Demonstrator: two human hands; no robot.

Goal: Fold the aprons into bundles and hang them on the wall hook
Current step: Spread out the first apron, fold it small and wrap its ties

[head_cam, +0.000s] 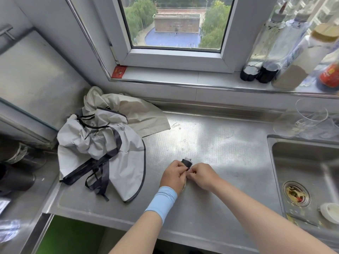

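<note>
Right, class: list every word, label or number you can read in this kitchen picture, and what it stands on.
No text is readable.
Red paper sticker at the window-sill corner: gold marks, too blurred.
Red-labelled plastic bottle at far right: yellow marks, too blurred.
Brown building outside the window: marks too small.

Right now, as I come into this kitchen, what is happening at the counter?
A person is working at the steel counter with both hands on a small bundle wrapped in a dark strap. The left hand grips it and the right hand pinches at its side. The hands hide most of it. Further left, a grey apron with dark trim lies crumpled, still unfolded, on top of a beige apron. No wall hook is in view.
</note>
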